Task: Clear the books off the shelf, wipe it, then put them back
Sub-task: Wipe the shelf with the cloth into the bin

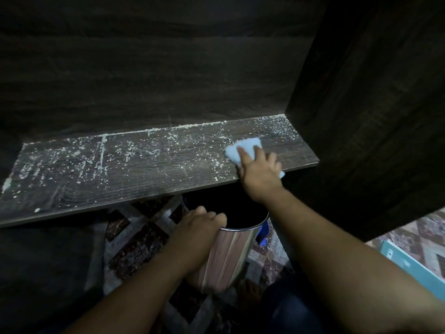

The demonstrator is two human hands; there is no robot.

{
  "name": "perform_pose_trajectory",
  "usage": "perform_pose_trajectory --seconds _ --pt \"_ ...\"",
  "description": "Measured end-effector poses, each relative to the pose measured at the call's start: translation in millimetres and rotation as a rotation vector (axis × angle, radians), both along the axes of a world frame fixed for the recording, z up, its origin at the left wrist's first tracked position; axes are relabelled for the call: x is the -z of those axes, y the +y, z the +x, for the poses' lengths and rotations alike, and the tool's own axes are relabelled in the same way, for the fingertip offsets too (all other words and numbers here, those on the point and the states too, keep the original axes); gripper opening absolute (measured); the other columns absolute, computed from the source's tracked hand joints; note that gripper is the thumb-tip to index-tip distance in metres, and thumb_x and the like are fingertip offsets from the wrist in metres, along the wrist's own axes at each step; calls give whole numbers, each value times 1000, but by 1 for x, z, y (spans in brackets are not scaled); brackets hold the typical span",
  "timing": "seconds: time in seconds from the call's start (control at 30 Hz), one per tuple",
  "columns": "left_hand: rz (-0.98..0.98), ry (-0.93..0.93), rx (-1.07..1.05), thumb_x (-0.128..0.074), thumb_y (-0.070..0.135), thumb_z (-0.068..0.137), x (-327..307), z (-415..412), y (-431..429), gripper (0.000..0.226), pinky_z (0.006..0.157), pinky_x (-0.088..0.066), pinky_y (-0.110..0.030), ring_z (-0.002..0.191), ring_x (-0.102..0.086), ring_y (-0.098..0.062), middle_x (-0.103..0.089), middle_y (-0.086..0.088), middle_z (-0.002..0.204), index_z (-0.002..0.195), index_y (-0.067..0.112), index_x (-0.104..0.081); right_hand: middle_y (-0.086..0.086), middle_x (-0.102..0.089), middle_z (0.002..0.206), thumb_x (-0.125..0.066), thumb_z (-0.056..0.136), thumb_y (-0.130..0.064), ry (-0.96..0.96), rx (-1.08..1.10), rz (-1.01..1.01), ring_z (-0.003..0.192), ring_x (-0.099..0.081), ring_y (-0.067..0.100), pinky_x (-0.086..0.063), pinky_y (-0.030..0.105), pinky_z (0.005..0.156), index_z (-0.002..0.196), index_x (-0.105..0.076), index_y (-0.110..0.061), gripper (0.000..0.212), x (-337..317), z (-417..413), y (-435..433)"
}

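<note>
one flat right hand (261, 169) presses cloth (243, 147) on sideways-running shelf (144, 165); left hand (202, 222) grips bin (231, 249).

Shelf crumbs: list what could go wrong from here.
The crumbs spread far left of the bin; swept forward by the cloth, they may land on the patterned floor.
The left hand holds the bin by its rim; a slipping grip could drop it.
Crumbs packed along the shelf back edge may get missed.

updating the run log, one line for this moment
phase: wiping | right hand: presses cloth on shelf, right end | left hand: grips bin rim below shelf edge | crumbs: across shelf
</note>
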State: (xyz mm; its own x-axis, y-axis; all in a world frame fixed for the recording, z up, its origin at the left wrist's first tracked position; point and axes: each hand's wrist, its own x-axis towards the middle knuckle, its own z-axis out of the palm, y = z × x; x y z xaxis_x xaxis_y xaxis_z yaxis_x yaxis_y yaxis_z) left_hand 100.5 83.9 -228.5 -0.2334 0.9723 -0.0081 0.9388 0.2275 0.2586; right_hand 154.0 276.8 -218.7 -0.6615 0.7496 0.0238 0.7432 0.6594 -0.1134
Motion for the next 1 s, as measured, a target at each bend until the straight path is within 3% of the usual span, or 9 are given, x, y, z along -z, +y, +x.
perform_pose_trajectory --seconds 0.13,0.27,0.37,0.53,0.67,0.77,0.87,1.0 --pt "26 -15 15 -48 10 89 1 1 1 19 74 -26 -28 99 -48 -20 -59 3 98 102 24 -51 13 -28 152 -32 103 -38 75 -93 -59 124 -28 36 -25 44 103 151 -24 -32 49 -7 3 6" --pt "58 -42 19 -49 15 91 3 0 1 15 75 -27 -27 96 -45 -17 -57 5 96 102 24 -51 14 -35 147 -36 101 -33 181 181 71 122 -34 39 -29 46 100 149 -27 -27 50 -19 18 64" --pt "90 -59 17 -52 12 87 8 -3 0 17 76 -32 -29 93 -46 -18 -58 3 93 101 21 -54 13 -29 149 -33 101 -37 83 310 8 123 -30 40 -26 48 102 148 -26 -31 49 -12 33 85" --pt "102 -16 29 -62 2 71 13 -4 1 28 68 -28 -27 80 -48 -20 -56 4 79 90 21 -55 15 -24 151 -34 100 -40 1 115 18 125 -27 40 -23 48 103 150 -24 -31 52 -3 14 50" --pt "109 -11 28 -56 3 75 10 -4 -3 22 69 -26 -28 83 -47 -22 -56 1 83 90 19 -53 13 -19 154 -40 98 -35 3 -101 -9 123 -27 37 -25 46 102 151 -22 -33 56 -5 4 5" --pt "103 -29 20 -53 4 79 6 -5 -9 20 71 -29 -27 87 -46 -21 -56 1 86 93 19 -53 12 -27 153 -41 98 -26 121 -233 -106 122 -29 36 -27 43 102 151 -25 -32 55 -10 2 -3" --pt "90 -83 -4 -49 9 86 3 -6 -14 18 75 -36 -28 93 -43 -17 -55 4 93 100 21 -53 11 -27 153 -40 98 -23 221 -215 -93 126 -27 36 -26 43 103 151 -26 -30 55 -26 -9 14" --pt "84 -69 -4 -47 9 89 2 -6 -17 19 74 -32 -26 96 -43 -15 -55 5 96 100 23 -51 6 -14 160 -44 97 -26 27 -222 -73 135 -19 40 -20 48 108 150 -23 -38 58 -25 -26 25"
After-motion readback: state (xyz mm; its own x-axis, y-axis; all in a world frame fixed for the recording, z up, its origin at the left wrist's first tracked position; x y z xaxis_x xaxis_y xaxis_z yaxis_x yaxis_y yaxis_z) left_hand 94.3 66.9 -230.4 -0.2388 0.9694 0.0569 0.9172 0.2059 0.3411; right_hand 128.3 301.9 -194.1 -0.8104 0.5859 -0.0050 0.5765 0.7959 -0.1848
